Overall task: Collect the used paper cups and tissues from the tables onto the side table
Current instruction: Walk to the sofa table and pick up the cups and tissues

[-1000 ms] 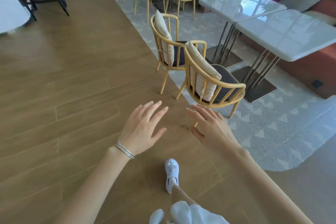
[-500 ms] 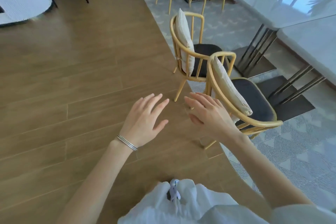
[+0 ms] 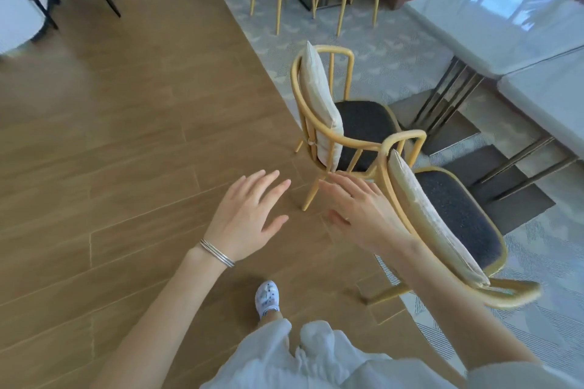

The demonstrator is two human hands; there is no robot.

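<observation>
Left grip (image 3: 249, 215) and right grip (image 3: 363, 215) hang wide and empty, likely poised for the pale glossy counter (image 3: 493, 28) ahead-right, past yellow metal-framed chairs (image 3: 363, 123).

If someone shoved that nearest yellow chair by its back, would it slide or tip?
The chair is probably light: thin tube frame, open gaps. It should stay stiff. Pushed high on the back, it may tip before sliding, since some legs seem to stand on the rug.

Yellow-framed chairs (image 3: 328, 123) with charcoal seats, cream cushions (image 3: 319, 98) — brown wood-plank floor (image 3: 126, 136), grey geometric-patterned rug (image 3: 395, 50).
</observation>
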